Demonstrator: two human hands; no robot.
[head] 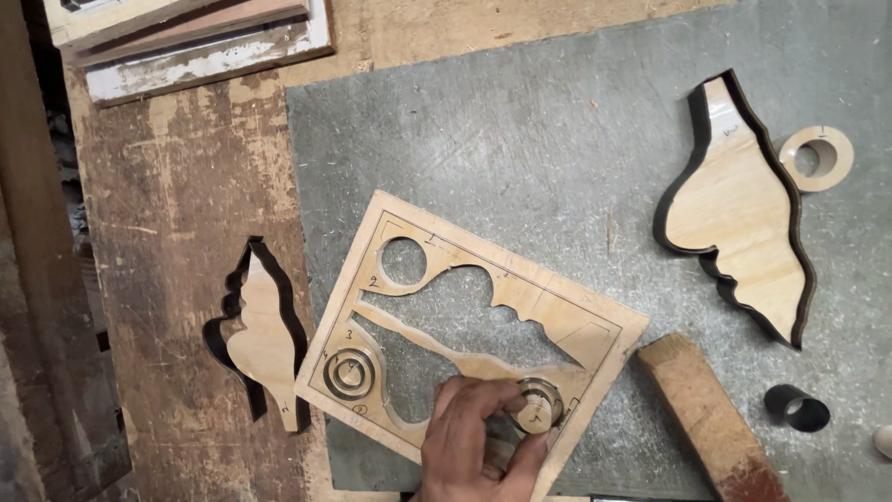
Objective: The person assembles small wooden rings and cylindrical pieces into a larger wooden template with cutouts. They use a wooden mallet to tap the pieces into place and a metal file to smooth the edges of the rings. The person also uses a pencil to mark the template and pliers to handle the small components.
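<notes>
Plywood, laser-cut and scorched black at its edges, makes up the round disc pinched between the thumb and fingertips of the one hand in view; which hand it is I cannot tell. The disc sits in its hole at the near corner of the cut-out plywood sheet, under the fingertips. It looks light, stiff and thin, likely brittle, best gripped by its rim. Right of the hand lies a wood block.

One bare hand visible; no sleeve, glove, ring seen.
</notes>
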